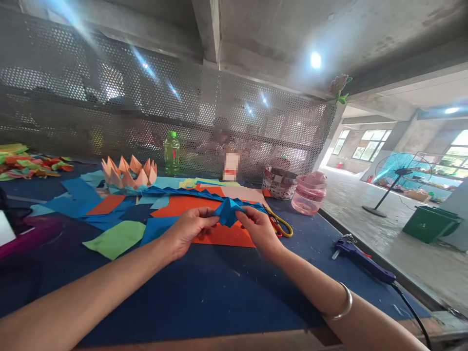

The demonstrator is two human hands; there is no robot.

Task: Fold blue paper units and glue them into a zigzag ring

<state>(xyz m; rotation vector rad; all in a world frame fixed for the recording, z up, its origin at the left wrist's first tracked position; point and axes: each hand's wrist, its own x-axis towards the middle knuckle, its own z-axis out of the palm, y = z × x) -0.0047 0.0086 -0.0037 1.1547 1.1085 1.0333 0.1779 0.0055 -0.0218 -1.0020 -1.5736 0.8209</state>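
Observation:
Between my two hands is a folded blue paper piece (228, 213), held above orange paper sheets (219, 238). My left hand (188, 229) pinches its left side with thumb and fingers. My right hand (261, 229) grips the right side the same way. Just behind it runs a long strip of blue folded paper points (183, 192). A pair of scissors with yellow and red handles (283, 228) lies beside my right hand. Left of my left hand lies a light green paper piece (116, 239). A crown-like ring of peach folded paper (129, 171) stands behind.
Blue paper sheets (78, 197) spread at left, with colourful paper scraps (32, 163) beyond. A green bottle (172, 153), a woven basket (280, 183) and a pink water jug (310, 193) stand at the back. A corded glue gun (365, 258) lies near the right edge.

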